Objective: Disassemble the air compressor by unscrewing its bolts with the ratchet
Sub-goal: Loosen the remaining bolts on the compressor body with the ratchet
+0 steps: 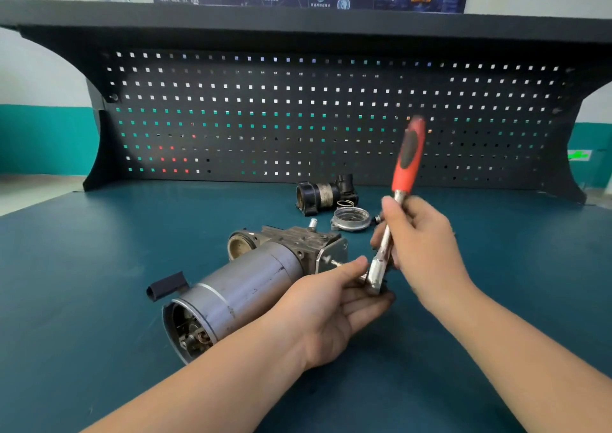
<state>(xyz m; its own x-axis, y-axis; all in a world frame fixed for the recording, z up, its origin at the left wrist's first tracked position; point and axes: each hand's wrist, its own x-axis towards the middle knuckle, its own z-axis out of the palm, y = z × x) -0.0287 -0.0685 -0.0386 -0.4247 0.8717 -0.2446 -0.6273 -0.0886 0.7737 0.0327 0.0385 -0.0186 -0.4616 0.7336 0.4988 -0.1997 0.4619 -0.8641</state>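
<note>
The air compressor (251, 280), a silver motor cylinder with a grey finned head, lies on its side on the blue bench mat (99, 267). A bolt sticks out of its right end plate. The ratchet (402, 181) has a red and black handle that points up and a steel shaft. My right hand (420, 244) grips the steel shaft below the handle. My left hand (337, 303) lies palm up beside the compressor's right end and holds the ratchet's head between thumb and fingers.
Removed parts lie behind the compressor: a black and silver cylindrical part (326, 194), a small spring (345, 203) and a round metal cover (351, 219). A black pegboard (298, 111) stands at the bench's back edge.
</note>
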